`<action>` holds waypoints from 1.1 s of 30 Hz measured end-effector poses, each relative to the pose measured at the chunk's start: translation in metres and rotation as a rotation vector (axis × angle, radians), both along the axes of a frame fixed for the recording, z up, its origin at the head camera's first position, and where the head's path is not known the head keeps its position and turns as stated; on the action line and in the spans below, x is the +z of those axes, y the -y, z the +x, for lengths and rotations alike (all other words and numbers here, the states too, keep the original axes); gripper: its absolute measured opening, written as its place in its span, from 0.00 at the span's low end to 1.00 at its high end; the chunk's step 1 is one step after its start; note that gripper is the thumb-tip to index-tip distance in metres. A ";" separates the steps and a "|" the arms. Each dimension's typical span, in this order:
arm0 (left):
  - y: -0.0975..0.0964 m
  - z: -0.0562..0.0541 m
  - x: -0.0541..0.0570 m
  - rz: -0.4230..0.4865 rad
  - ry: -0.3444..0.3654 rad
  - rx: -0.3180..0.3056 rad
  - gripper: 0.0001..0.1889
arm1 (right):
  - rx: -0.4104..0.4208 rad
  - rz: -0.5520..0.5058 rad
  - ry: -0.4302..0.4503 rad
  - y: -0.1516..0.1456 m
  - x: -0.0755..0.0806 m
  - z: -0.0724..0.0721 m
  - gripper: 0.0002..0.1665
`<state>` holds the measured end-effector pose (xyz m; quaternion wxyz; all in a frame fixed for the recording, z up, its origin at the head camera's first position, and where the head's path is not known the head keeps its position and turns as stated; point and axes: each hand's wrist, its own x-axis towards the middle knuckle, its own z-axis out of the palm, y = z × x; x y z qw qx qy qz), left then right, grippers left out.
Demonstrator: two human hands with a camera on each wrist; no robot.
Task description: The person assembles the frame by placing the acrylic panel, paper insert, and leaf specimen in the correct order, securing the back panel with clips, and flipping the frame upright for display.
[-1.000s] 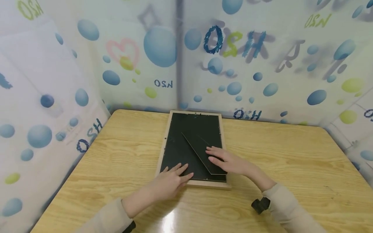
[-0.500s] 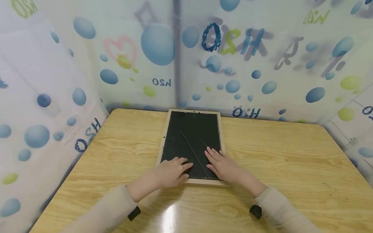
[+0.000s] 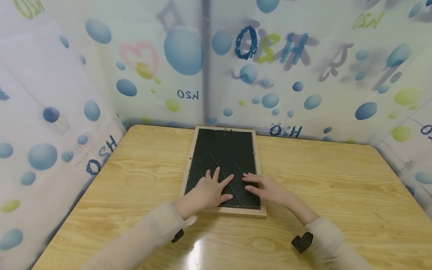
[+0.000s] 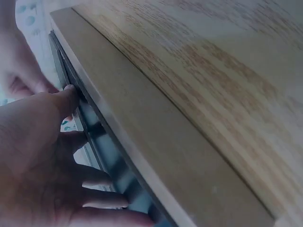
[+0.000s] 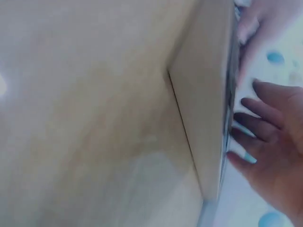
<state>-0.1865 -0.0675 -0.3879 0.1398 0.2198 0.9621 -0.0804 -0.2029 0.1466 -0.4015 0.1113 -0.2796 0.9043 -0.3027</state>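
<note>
A picture frame (image 3: 197, 139) with a light wooden rim lies face down, its black backing board (image 3: 225, 142) upward. On the board a black triangular-looking stand flap (image 3: 240, 189) lies nearly flat, its slanting edge showing as a thin line. My left hand (image 3: 207, 191) rests on the lower part of the backing, fingers spread, fingertips at the flap's slanting edge. My right hand (image 3: 268, 188) is at the right rim with loosely bent fingers over the flap; whether they touch it is hard to tell. In the right wrist view its thumb stands away from the frame.
The frame lies on a wood-grain table (image 3: 324, 180), its far end close to the back curtain (image 3: 222, 82) printed with bubbles. More of that curtain hangs at both sides. Each sleeve has a small black device (image 3: 302, 242) at the cuff.
The flap, raised at its lower end a second ago, has come down onto the backing under the right hand. My left hand has moved right and forward; the right fingers have eased back slightly.
</note>
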 end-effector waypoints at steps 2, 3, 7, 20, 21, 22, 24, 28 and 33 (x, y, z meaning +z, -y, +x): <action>-0.001 0.000 0.001 -0.009 -0.017 -0.010 0.33 | -0.123 -0.115 0.051 -0.009 0.004 -0.010 0.21; -0.002 0.000 0.001 -0.012 -0.024 -0.016 0.33 | -0.200 -0.170 0.069 -0.013 0.006 -0.015 0.20; -0.002 -0.001 0.002 -0.014 -0.030 -0.034 0.33 | -0.448 -0.347 0.153 -0.023 0.008 -0.030 0.20; 0.014 -0.013 0.003 0.088 0.006 -0.051 0.35 | -0.453 -0.148 0.557 -0.008 0.000 -0.042 0.58; 0.018 -0.015 0.004 0.133 0.005 -0.050 0.34 | -0.453 -0.126 0.548 -0.006 0.000 -0.042 0.59; 0.024 -0.017 0.005 0.198 0.001 -0.050 0.33 | -0.451 -0.107 0.537 -0.005 0.000 -0.041 0.60; 0.038 -0.022 0.008 0.342 -0.010 -0.027 0.30 | -0.451 -0.090 0.514 -0.002 -0.001 -0.040 0.61; 0.075 -0.036 0.010 0.673 -0.022 0.122 0.24 | -0.449 -0.069 0.468 0.002 -0.003 -0.039 0.61; 0.108 -0.049 -0.003 0.854 0.108 0.380 0.26 | -0.467 -0.010 0.425 0.005 -0.005 -0.039 0.60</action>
